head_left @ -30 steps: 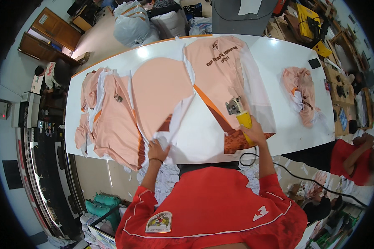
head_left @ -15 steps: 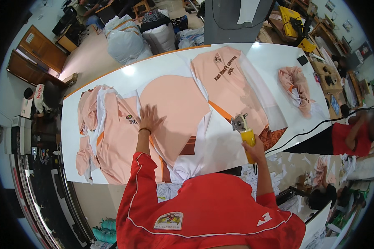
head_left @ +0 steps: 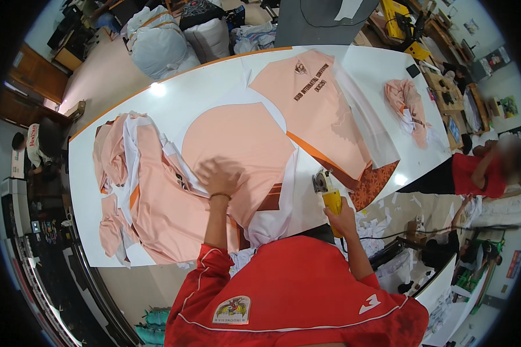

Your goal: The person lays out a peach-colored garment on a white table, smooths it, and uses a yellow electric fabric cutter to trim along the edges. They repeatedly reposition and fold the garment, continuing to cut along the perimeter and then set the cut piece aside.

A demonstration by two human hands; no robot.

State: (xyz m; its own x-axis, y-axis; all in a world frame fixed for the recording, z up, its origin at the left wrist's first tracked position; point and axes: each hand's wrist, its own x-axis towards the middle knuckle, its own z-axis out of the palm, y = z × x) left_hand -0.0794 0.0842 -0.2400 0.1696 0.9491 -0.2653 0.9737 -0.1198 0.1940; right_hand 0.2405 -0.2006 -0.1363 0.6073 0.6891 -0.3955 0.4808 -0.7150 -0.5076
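My left hand [head_left: 219,176] lies with fingers spread on a peach fabric panel [head_left: 237,136] with a rounded top edge. In my right hand [head_left: 342,218] is a yellow electric cloth cutter [head_left: 332,200], its metal blade head pointing away from me, to the right of the panel. Left of my left hand, a crumpled pile of peach garment pieces [head_left: 156,202] with white margins is spread on the white table [head_left: 173,113]. Beyond the cutter lies a printed peach panel [head_left: 307,104] with an orange strip along its edge, and a dark orange patterned piece [head_left: 376,182] beneath it.
A bunched peach cloth [head_left: 405,104] and a black phone-like object [head_left: 413,70] lie at the table's right end. A person in red [head_left: 480,173] stands there. Large stuffed sacks [head_left: 159,46] are past the far edge. The cutter's cable [head_left: 382,237] trails to the right.
My left hand has slid rightward and nearer to me across the peach panel. The cutter has come closer to me, and its cable has dropped lower. The whole view has shifted slightly.
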